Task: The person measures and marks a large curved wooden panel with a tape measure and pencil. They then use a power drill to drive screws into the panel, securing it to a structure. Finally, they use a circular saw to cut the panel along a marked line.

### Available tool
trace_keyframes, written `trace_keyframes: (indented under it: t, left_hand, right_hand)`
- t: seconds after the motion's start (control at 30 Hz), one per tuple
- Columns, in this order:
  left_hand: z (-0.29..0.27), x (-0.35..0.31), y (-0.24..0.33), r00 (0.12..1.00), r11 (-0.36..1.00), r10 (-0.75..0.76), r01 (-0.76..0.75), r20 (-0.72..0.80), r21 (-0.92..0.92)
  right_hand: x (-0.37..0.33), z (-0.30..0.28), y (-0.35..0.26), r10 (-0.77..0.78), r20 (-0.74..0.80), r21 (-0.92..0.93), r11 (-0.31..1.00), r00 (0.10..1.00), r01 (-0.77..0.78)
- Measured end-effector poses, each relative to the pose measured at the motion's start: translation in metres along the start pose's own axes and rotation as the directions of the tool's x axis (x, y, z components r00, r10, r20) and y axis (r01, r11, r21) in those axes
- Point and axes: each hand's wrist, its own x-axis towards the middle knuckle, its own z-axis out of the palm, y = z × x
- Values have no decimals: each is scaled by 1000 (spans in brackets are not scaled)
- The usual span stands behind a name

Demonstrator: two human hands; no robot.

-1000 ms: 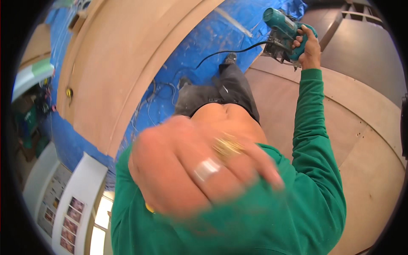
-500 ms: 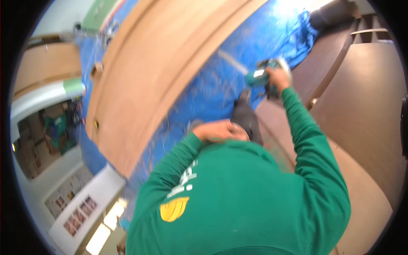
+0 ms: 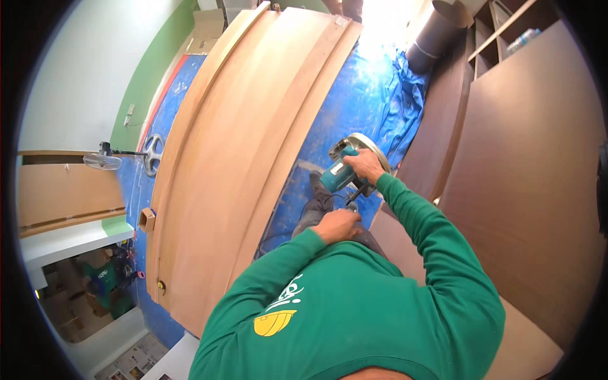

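My right hand grips the handle of a teal circular saw, held in the air in front of me above my legs. Its round metal guard and blade side face away to the right. From the rear of its handle a dark power cord runs down towards my left hand. That hand is close to my waist, over my thighs, with its fingers curled; what they hold, if anything, is hidden. To the left stretches a long light-brown wooden panel with raised strips along its edges.
A blue tarp covers the floor. Large dark-brown panels stand on the right, with a dark rolled sheet behind. A tape measure lies on the wooden panel. A fan and a mirror are at left.
My view has shifted, and the wooden panel now shows almost whole. The saw appears lower and closer to my body in my right hand. My left hand has moved from my belly towards the cord.
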Motion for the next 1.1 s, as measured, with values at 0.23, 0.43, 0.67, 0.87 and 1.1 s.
trace_keyframes:
  t: [0.23,0.43,0.67,0.87,1.1]
  left_hand:
    - [-65,-141,-134,597,747,-659,455,-457,-484]
    - [-108,-213,-104,798,472,-486,583,357,-662]
    - [-160,-131,-83,771,360,-505,596,388,-718]
    - [-154,-81,-83,753,395,-552,615,359,-683]
    - [-155,28,-36,642,333,-669,710,374,-621]
  right_hand:
    - [42,-113,-11,650,197,899,179,734,-400]
    - [75,-208,-27,715,140,967,49,685,-248]
    - [128,-264,13,707,78,968,114,703,-222]
    - [184,-281,70,643,134,969,74,754,-236]
    - [276,-276,195,473,221,925,175,853,-337]
